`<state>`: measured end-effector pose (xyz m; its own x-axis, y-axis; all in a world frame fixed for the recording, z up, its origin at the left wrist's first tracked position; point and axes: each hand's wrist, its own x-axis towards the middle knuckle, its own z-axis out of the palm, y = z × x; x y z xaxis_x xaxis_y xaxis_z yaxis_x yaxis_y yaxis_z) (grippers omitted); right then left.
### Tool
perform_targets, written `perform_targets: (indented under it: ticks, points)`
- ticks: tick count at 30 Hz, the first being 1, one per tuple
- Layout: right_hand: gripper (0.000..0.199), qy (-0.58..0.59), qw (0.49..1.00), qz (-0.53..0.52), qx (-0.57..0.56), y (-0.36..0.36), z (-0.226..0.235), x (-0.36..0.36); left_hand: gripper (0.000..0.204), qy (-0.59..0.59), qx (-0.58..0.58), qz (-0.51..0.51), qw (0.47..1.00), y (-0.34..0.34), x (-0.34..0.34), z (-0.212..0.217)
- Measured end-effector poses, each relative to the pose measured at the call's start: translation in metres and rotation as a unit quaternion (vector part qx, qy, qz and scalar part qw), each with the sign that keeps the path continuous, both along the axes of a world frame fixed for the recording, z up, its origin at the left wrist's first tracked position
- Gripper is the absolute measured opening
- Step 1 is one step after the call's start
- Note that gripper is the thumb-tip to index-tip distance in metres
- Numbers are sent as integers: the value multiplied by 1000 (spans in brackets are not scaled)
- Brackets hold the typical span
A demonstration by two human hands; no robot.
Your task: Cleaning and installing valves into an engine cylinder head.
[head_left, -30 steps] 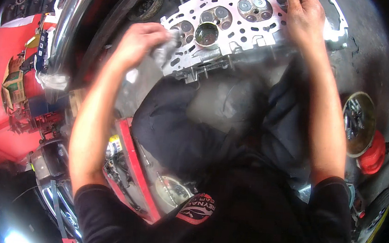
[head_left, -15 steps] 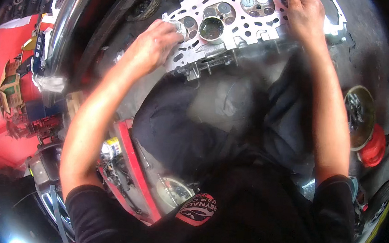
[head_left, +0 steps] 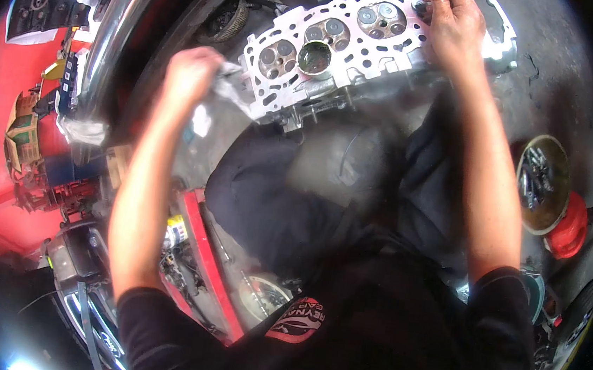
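The left hand (head_left: 192, 77), blurred, has its fingers closed round a crumpled white cloth (head_left: 231, 95) just beside the left end of a metal cylinder head (head_left: 355, 58), which lies beyond the person's legs. The right hand (head_left: 458, 26) rests over the head's right end, fingers bent and slightly parted — whether they grip anything, I cannot tell. A round cup (head_left: 314, 58) of dark liquid stands on the head, near its leftmost chambers — well apart from the right hand.
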<state>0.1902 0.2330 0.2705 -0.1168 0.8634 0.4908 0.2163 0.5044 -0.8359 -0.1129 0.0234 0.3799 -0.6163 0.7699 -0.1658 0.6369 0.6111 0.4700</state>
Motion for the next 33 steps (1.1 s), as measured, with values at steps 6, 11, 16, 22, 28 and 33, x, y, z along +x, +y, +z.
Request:
perform_targets:
  ticks: [6,11,16,22,28,33]
  points:
    - [22,170,974,85,-121,9,-10,-6,16,-194,346,177,901,-92,-2,16]
    - [42,150,953,199,-175,-77,41,7,27,-176,476,245,826,-106,103,-17]
    - [21,208,748,363,-516,-213,37,-2,41,23,317,-24,948,-100,201,-70]
    - [17,350,660,401,-531,-232,22,3,20,190,360,-79,910,-94,194,-92]
    - [29,255,690,476,-483,-254,19,10,14,77,369,4,926,-85,173,-110]
    - [35,229,737,455,-445,-247,19,14,28,47,375,213,901,-72,152,-76]
